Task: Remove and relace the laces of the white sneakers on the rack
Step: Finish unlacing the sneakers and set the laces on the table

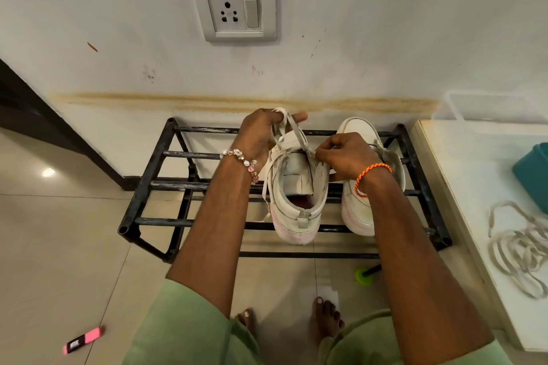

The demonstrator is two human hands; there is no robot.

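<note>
Two white sneakers with pink soles stand on a black metal rack (154, 157), heels toward me. My left hand (261, 133) grips a loop of the white lace (292, 124) above the toe of the left sneaker (296, 201). My right hand (347, 154) pinches the same lace at that sneaker's right eyelet row. The right sneaker (355, 127) stands behind my right wrist, partly hidden, with no lace visible on it. A loose white lace (522, 249) lies coiled on the white surface to the right.
A white table (462, 187) stands right of the rack, with a teal container (533, 175) on it. On the tiled floor lie a pink marker (84, 339) and a green-tipped black stick (366, 274). My bare feet are below. A wall socket (234, 9) is above.
</note>
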